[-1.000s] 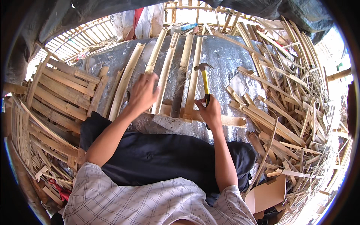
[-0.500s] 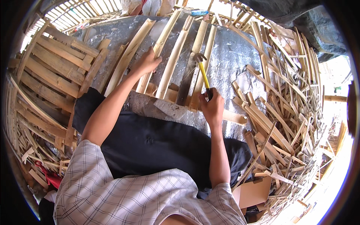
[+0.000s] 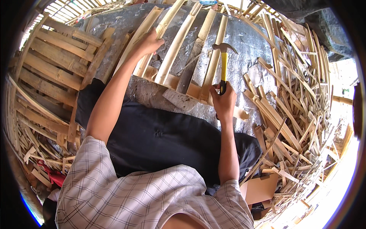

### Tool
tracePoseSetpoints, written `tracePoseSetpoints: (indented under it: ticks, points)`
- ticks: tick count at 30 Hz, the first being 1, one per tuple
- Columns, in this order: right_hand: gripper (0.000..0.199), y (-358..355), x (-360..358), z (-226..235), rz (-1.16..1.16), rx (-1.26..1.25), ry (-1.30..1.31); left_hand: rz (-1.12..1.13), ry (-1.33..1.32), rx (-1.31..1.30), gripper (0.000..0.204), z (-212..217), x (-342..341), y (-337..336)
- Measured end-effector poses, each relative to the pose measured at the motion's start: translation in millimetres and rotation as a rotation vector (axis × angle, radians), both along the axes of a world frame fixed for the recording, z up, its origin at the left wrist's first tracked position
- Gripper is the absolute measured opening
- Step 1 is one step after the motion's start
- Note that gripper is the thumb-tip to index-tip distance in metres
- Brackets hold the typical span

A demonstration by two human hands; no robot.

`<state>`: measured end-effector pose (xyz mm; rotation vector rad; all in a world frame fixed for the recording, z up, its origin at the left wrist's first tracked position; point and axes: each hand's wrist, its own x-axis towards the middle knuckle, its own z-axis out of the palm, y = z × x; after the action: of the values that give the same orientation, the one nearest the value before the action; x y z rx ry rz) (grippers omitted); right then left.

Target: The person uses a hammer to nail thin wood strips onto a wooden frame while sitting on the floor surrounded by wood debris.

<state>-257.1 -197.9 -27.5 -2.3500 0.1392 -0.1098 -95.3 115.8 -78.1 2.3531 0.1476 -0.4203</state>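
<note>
My left hand [image 3: 148, 42] is closed on a split bamboo slat [image 3: 167, 23], second from the left in a row of several slats. In my right hand [image 3: 224, 100] is a claw hammer [image 3: 224, 68] with a yellow and black handle. Its dark metal head points away from me, above the rightmost slat, and looks clear of it. The slats lie lengthwise, side by side, their near ends over a bamboo crosspiece [image 3: 194, 91] in front of my lap. Whether any nail is there is too small to tell.
Left of the row stands a finished-looking slatted bamboo panel [image 3: 57, 65]. A large heap of bamboo offcuts [image 3: 293, 126] fills the right side. Silvery sheeting [image 3: 248, 42] lies under the slats. A cardboard box [image 3: 260, 189] sits near my right elbow.
The hammer has swung to the right and stands more upright, its head now farther right. My left hand keeps its hold on the slat. The whole view has shifted slightly.
</note>
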Motion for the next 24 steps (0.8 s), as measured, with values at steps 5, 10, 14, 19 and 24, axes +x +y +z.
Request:
tracePoseSetpoints:
  ticks: [5, 10, 14, 19, 24]
  points:
    - [0.025, 3.8, -1.4, 2.0, 0.014, 0.093, 0.018, -0.1, 0.103, 0.22, 0.089, 4.7, -4.8, 1.4]
    - [0.026, 7.8, -4.7, 7.4, 0.022, 0.124, 0.115, -0.081, -0.104, 0.418, 0.088, 19.3, -19.7, -18.1]
    - [0.026, 9.1, -3.8, 2.0, 0.061, 0.074, 0.065, -0.11, -0.645, 0.555, 0.049, 11.5, -19.0, -37.5]
    - [0.028, 9.2, -4.1, -3.1, 0.02, 0.15, 0.106, -0.409, -0.704, -0.033, 0.01, 10.9, -37.5, -82.6]
    - [0.029, 1.1, -6.0, -7.8, -0.035, 0.486, 0.122, -0.563, -0.543, -0.245, 0.013, 28.5, -67.7, -111.3]
